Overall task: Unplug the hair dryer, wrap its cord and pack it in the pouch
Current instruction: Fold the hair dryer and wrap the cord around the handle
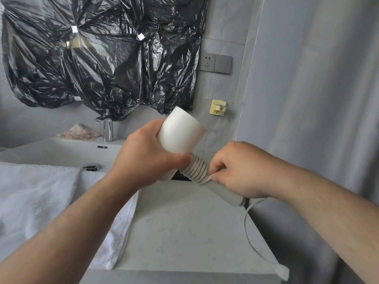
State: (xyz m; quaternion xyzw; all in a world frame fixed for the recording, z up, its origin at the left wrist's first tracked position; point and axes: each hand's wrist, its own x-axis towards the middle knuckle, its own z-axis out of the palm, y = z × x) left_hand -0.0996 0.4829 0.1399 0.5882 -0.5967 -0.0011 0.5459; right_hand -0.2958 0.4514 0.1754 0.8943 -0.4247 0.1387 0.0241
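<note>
The hair dryer point(180, 133) is held over the counter point(184, 232), left hand point(143, 158) curled round its head and right hand point(244, 171) fingers pinching the cord point(195, 170) beside several wound turns, so with the far wall socket point(207, 62) empty, unplugging looks done, wrapping partway, slack trailing near right, no pouch visible, and a towel point(41, 197) lying left.

No text, label, brand, number or sign can be read anywhere here.
</note>
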